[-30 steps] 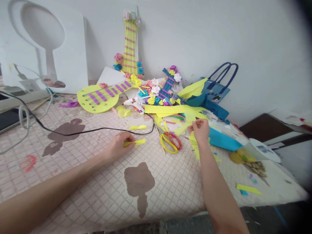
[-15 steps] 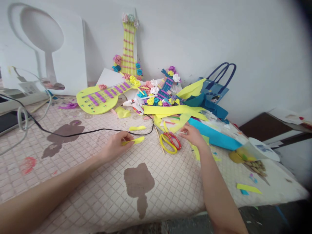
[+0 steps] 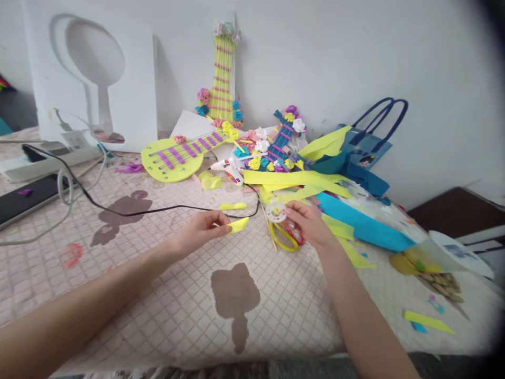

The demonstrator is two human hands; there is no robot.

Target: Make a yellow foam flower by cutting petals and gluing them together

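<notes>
My left hand pinches a short yellow paper strip between thumb and fingers, just above the quilted tablecloth. A second yellow strip lies a little beyond it. In the fingers of my right hand is a small white round disc with an open pattern, perhaps a spool; its exact kind is unclear. Below that disc lie scissors with yellow and red handles, partly covered by the disc and hand. A thin wooden stick rests alongside them.
A white glue gun with a black cord lies behind my hands. Beyond are a yellow paper guitar, paper flowers and crepe sheets. A phone is at left, a plastic cup at right.
My right hand has picked up the white disc and brought it left over the scissors. My left hand keeps its yellow strip, now tilted upward. The view has turned slightly left.
</notes>
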